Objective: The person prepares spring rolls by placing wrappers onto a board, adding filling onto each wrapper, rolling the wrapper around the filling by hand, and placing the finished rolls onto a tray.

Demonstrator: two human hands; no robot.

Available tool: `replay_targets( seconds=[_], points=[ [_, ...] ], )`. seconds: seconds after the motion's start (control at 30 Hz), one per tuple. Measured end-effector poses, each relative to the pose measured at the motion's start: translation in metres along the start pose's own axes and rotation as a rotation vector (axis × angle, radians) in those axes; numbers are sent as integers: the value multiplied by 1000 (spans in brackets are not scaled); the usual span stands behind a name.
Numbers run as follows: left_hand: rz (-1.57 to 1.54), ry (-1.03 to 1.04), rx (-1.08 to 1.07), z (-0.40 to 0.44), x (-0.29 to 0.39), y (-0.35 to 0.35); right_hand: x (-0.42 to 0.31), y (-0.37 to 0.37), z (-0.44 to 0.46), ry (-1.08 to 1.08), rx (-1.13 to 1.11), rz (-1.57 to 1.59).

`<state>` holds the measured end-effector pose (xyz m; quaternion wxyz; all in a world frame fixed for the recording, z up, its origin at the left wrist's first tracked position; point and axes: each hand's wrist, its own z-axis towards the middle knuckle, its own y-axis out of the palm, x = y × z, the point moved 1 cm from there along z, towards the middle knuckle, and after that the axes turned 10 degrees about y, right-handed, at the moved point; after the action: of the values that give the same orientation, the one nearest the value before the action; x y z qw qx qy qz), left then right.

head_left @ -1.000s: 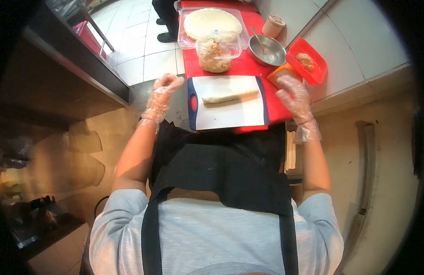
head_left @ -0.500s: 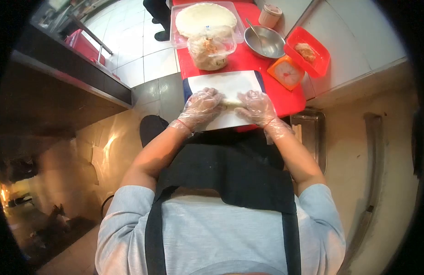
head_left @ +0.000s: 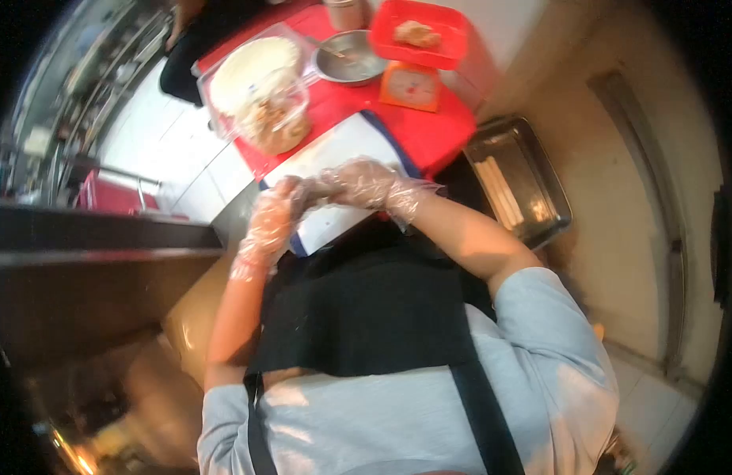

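Both my hands wear clear plastic gloves and meet over a white board with dark blue edges (head_left: pixel 334 226). My left hand (head_left: pixel 275 210) is closed with its fingers curled, at the board's left side. My right hand (head_left: pixel 362 182) reaches across the board, its bent fingers touching the left hand. Whatever lies between the fingers is hidden by the gloves and blur. Just beyond the board stands a clear plastic bag of pale filling (head_left: pixel 277 131), in front of a stack of round white wrappers (head_left: pixel 255 71) in a clear tray.
On the red table (head_left: pixel 441 131) are a metal bowl (head_left: pixel 350 71) with a spoon, an orange scale (head_left: pixel 411 85), a red container (head_left: pixel 453 39) with filling, and a lidded jar (head_left: pixel 346 14). A metal tray (head_left: pixel 552 186) at right holds pale rolls (head_left: pixel 500 192). Another person (head_left: pixel 188 67) stands beyond.
My hands were apart on the board with a pale roll between them; now they are together toward the left. The roll is out of sight. The view has turned, showing more of the metal tray.
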<state>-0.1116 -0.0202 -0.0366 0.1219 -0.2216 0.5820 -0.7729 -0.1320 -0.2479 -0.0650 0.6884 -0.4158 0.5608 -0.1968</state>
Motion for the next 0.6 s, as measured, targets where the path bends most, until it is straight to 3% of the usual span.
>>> replay_targets(
  seconds=[0.07,0.17,0.2,0.3,0.37,0.4,0.43,0.53,0.6],
  points=[
    [81,172,318,23,18,-44,-11,-27,-22,74,11,195],
    [22,-51,574,28,25,-72,12,-68,-78,228,112,511],
    [47,-83,601,29,27,-79,36,-67,-99,223,292,673],
    [59,-103,543,20,19,-55,75,-122,-177,737,320,531],
    [-58,-199,449,14,27,-28,153,-113,-214,1030,402,319],
    [-125,-247,404,11,28,-12,215,-99,-234,1127,301,404],
    [-111,-268,354,9,30,1,240,-91,-250,1137,371,475],
    [-108,-339,192,9,37,26,287,-94,-264,1327,102,449],
    [-49,-303,127,8,34,37,334,-71,-271,1287,97,291]
  ],
)
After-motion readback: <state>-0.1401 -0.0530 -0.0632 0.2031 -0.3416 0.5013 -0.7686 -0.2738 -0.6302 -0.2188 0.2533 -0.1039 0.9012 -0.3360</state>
